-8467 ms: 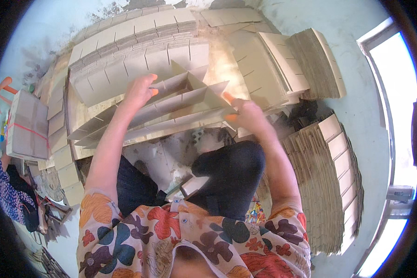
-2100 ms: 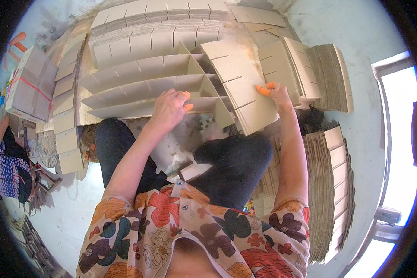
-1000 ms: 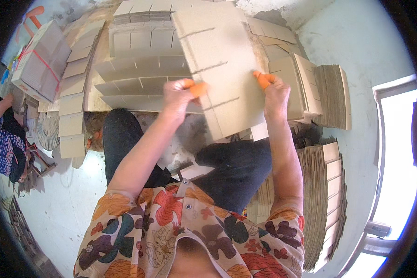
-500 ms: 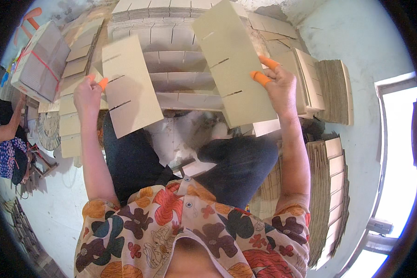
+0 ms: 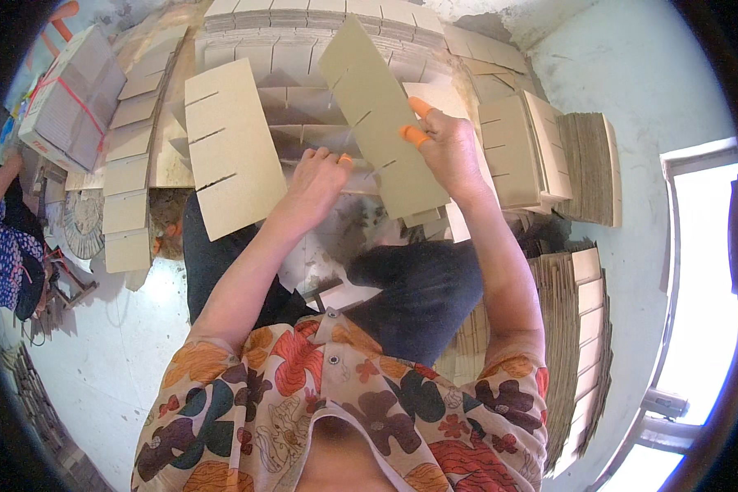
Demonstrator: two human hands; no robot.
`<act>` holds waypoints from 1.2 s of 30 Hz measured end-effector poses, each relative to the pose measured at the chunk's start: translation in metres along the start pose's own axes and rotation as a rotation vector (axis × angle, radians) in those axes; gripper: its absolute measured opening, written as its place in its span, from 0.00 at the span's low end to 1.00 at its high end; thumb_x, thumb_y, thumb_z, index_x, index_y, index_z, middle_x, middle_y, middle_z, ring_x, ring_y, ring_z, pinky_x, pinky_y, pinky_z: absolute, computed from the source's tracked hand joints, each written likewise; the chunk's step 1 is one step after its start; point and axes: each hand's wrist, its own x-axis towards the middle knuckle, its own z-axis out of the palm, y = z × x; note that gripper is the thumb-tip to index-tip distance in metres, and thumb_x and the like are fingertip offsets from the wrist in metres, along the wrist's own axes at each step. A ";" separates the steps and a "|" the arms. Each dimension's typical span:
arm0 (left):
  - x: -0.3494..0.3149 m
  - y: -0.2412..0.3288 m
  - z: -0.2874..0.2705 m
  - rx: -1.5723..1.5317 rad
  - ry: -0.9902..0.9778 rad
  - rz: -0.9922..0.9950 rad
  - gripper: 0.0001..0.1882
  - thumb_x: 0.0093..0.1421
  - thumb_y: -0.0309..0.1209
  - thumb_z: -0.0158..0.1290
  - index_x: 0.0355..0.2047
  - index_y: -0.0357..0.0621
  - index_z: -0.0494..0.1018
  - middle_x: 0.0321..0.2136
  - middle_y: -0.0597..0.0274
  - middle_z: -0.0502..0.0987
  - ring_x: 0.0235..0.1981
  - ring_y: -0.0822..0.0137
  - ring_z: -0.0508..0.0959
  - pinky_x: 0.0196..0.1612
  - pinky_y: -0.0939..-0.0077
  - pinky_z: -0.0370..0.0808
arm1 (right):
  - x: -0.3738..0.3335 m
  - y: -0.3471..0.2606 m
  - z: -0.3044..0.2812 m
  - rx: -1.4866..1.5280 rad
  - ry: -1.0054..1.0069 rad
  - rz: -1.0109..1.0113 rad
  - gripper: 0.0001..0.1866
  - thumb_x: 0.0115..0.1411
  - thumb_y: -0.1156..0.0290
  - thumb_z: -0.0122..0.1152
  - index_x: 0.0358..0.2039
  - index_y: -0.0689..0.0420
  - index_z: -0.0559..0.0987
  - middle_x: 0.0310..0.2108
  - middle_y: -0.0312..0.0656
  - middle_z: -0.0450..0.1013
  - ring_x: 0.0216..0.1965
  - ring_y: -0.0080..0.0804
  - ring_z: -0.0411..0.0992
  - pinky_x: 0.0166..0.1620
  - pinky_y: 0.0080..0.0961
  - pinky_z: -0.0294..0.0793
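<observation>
Cardboard in right hand: one slotted cardboard sheet [image 5: 377, 119], grey-brown, held up tilted, three slots showing along its lower-left edge.
Right hand: right hand [image 5: 451, 152] grasps that sheet at its right edge, two orange finger covers on top of it, thumb behind, grip tight.
Left hand: left hand [image 5: 316, 180] low and centre, fingers curled, one orange fingertip cover showing; it touches the lower edge of the held sheet, cannot tell whether it grips anything.
Loose sheet: one second slotted sheet [image 5: 230, 152] to the left, three slots on its left side, apart from both hands; what it rests on is unclear.
Assembled grid: cardboard divider grid [image 5: 303, 66] lies behind both sheets, many cells, too many to count.
Stacks right: flat cardboard stacks [image 5: 582, 328] piled beside the person's right arm, more stacked by the wall above.
Stacks left: column of cut cardboard pieces [image 5: 127, 189], about five visible.
Bundle: one tied cardboard bundle [image 5: 70, 98] with red strap, far left.
Legs: dark trousers [image 5: 418, 295], person seated on pale floor [image 5: 123, 353].
</observation>
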 end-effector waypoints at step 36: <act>0.008 0.003 -0.009 -0.024 0.029 0.000 0.05 0.46 0.21 0.51 0.25 0.41 0.74 0.25 0.55 0.77 0.32 0.55 0.76 0.37 0.61 0.70 | -0.004 0.010 0.067 -0.556 -0.515 -0.135 0.08 0.53 0.72 0.56 0.33 0.61 0.75 0.29 0.51 0.75 0.33 0.48 0.76 0.33 0.40 0.76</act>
